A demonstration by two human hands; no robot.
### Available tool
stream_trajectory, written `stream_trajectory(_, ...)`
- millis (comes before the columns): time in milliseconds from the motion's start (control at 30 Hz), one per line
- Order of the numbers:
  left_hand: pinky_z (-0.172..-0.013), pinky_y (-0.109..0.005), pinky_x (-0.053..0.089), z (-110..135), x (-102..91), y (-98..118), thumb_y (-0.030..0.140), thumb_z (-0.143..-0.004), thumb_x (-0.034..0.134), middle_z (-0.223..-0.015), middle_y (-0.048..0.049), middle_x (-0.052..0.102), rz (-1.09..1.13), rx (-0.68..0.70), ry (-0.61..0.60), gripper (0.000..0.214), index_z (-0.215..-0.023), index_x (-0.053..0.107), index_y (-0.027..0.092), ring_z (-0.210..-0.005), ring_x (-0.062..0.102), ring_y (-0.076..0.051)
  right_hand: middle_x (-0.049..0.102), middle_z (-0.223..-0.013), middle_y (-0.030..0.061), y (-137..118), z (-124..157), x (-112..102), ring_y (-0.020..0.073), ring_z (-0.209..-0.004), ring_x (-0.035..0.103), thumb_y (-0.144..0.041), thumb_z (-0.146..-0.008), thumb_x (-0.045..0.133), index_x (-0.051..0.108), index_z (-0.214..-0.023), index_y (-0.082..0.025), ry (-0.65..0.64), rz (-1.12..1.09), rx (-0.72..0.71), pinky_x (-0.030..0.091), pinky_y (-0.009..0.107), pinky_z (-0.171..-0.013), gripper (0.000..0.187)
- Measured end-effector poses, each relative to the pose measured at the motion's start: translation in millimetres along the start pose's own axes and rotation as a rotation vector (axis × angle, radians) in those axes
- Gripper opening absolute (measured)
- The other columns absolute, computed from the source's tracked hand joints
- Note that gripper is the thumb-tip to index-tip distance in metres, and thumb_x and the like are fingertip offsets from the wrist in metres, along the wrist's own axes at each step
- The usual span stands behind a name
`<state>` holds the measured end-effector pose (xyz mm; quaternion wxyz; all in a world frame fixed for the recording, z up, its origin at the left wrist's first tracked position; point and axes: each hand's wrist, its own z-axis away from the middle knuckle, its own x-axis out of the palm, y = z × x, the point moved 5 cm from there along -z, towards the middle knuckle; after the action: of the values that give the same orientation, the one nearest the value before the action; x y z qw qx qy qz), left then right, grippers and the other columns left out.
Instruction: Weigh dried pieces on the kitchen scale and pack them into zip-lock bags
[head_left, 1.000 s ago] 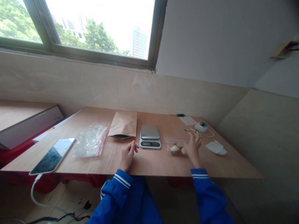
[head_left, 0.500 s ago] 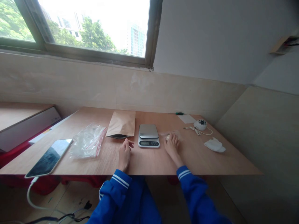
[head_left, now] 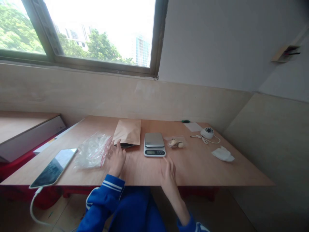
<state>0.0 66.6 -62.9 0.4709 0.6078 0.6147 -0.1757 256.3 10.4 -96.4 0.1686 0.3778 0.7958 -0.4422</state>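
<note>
Centre frame: your left hand (head_left: 117, 158), fingers spread and empty, sits at the kraft pouch (head_left: 127, 131)'s dark open mouth, beside clear zip bags (head_left: 93, 149). Your right hand (head_left: 168, 172) lies open, empty, below the scale (head_left: 154, 144); the small bag (head_left: 175, 142) right of it holds pale lumps.

Brown paper bag (head_left: 127, 132), silver scale (head_left: 154, 144)

Head-worn view, forward and down, close over the table (head_left: 205, 167)
</note>
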Motion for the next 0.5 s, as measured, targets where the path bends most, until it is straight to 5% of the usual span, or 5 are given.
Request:
stream_trajectory(100,-0.103,-0.052,0.033,-30,1.5,-15,0.018,-0.080,0.052,-0.142,-0.0172,0.041,-0.043,0.090,-0.054,0.050,-0.130,0.051,0.019,-0.128,0.040,-0.035,0.056,-0.124,0.0164,-53,9,13,0.0243,-0.122,0.050,-0.019,-0.089,0.039,0.052,-0.119,-0.014,-0.162,-0.160,-0.048,0.044,0.045,-0.103,0.033)
stream_trajectory(200,-0.095,-0.040,0.043,-51,5.7,-22,0.016,-0.081,0.048,-0.108,-0.0102,0.067,0.128,0.273,-0.040,0.027,-0.099,0.067,0.024,-0.105,0.060,-0.026,0.059,-0.124,0.0153,-100,2,34,0.0230,-0.120,0.054,-0.017,-0.089,0.040,0.053,-0.123,-0.012,-0.343,-0.226,-0.154,0.047,0.041,-0.103,0.037)
stream_trajectory(267,-0.080,-0.034,0.049,-55,6.7,-26,0.022,-0.085,0.047,-0.091,-0.0080,0.071,0.174,0.315,-0.026,0.023,-0.091,0.069,0.025,-0.086,0.065,-0.023,0.058,-0.128,0.0181,-124,-5,50,0.0255,-0.124,0.051,-0.013,-0.088,0.039,0.052,-0.127,-0.006,-0.423,-0.185,-0.280,0.046,0.043,-0.105,0.042)
stream_trajectory(400,-0.074,-0.030,0.049,-46,-4.3,-20,0.031,-0.087,0.049,-0.083,-0.0058,0.072,0.220,0.418,0.008,0.022,-0.094,0.069,0.027,-0.078,0.066,-0.021,0.043,-0.143,0.0240,-143,-20,84,0.0315,-0.138,0.033,-0.002,-0.081,0.039,0.044,-0.135,0.002,-0.376,-0.002,-0.435,0.039,0.049,-0.110,0.055)
stream_trajectory(500,-0.075,-0.028,0.048,-40,-20.8,-13,0.034,-0.089,0.048,-0.082,-0.0055,0.072,0.289,0.468,0.079,0.025,-0.099,0.070,0.027,-0.077,0.066,-0.020,0.044,-0.142,0.0236,-142,-30,99,0.0303,-0.137,0.035,0.000,-0.082,0.037,0.045,-0.135,0.001,-0.322,0.106,-0.397,0.039,0.048,-0.109,0.054)
